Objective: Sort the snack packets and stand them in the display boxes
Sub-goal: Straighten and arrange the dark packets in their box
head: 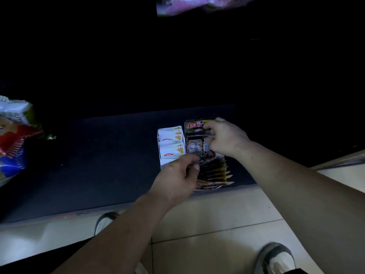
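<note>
Pinching the lower edge of a dark packet (195,149) between thumb and curled forefinger of the left hand (175,175), with the remaining fingers folded beneath. Gripping the same packet's upper part with the right hand (227,137), fingers bent down over it and knuckles up; hard to tell exactly where those fingertips land, given the dim light. Held tilted, printed labels up, directly above a row of dark packets (215,173) leaning 1 behind another in the dark display box (209,188), of which only the pale near edge shows clearly. Touching that box on its left side, a white display box (160,151) filled with white packets (171,144) marked in orange with "20%", standing upright in a tight file. Both boxes set at the near edge of a dark shelf (98,165). Well apart at the far left, a large bag (11,139) printed in red, blue and white, lying on the same shelf. At the top edge, blurred, a pink bag (189,5). Below the shelf, pale floor tiles (217,214) and 2 shoes, left (107,219) and right (276,256).
</note>
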The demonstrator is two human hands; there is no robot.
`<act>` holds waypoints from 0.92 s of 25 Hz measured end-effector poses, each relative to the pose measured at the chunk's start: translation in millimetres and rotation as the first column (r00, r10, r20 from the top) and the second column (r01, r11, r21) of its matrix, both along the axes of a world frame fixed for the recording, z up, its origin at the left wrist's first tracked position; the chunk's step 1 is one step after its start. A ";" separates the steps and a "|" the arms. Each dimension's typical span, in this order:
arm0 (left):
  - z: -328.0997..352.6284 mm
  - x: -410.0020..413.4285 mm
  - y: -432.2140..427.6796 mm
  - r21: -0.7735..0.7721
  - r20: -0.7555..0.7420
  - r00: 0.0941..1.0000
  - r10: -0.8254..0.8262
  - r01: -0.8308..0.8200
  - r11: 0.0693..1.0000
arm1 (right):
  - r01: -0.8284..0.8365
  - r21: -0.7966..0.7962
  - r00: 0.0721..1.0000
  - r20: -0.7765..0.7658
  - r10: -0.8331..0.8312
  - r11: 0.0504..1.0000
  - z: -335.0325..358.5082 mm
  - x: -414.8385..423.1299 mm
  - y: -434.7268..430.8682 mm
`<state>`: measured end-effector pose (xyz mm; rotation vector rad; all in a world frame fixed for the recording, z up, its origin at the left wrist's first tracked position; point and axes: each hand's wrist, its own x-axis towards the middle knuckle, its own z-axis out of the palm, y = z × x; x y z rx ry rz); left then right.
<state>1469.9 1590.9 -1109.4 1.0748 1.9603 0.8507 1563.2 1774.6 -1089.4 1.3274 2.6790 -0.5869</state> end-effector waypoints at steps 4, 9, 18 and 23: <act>-0.4 1.6 1.0 0.021 -0.015 1.000 0.006 -0.005 1.000 | 0.002 0.055 0.998 0.055 -0.005 0.998 -5.3 -2.9 0.2; -0.5 2.7 1.2 0.032 -0.012 1.000 0.012 -0.011 0.999 | -0.044 0.118 0.996 0.084 0.035 0.992 -0.5 -4.9 -1.2; -3.5 4.5 0.7 0.047 0.091 0.992 0.086 -0.091 0.995 | -0.028 0.132 0.997 0.079 0.018 0.991 -3.7 6.6 -3.1; 3.9 8.3 1.2 0.049 -0.010 1.000 0.026 -0.026 0.998 | -0.125 0.270 0.988 -0.048 0.143 0.955 21.6 4.3 5.7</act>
